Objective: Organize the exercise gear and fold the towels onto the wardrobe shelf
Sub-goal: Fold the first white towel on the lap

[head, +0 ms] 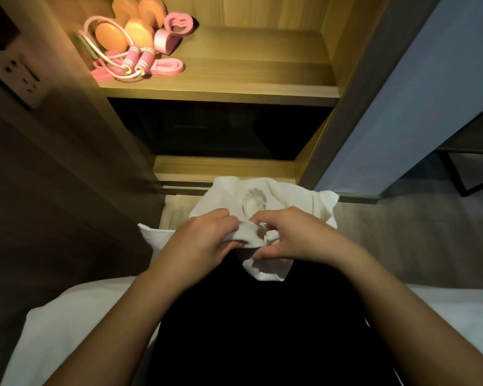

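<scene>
Your left hand [204, 240] and right hand [296, 236] cover the towel's [265, 270] middle; the far dumbbells [140, 11] run off the top edge.

Both hands pinch a white towel [262, 199] in front of the wardrobe. The left hand [204, 238] grips a bunched bit of it, and the right hand [296, 235] grips it just beside. The towel hangs crumpled over the dark lap. Up on the lit shelf [248, 71] lie orange dumbbells [131, 32], a pink jump rope [123, 62] and a pink band [165, 66], close together on the left. A white bed [76, 324] is below.
</scene>
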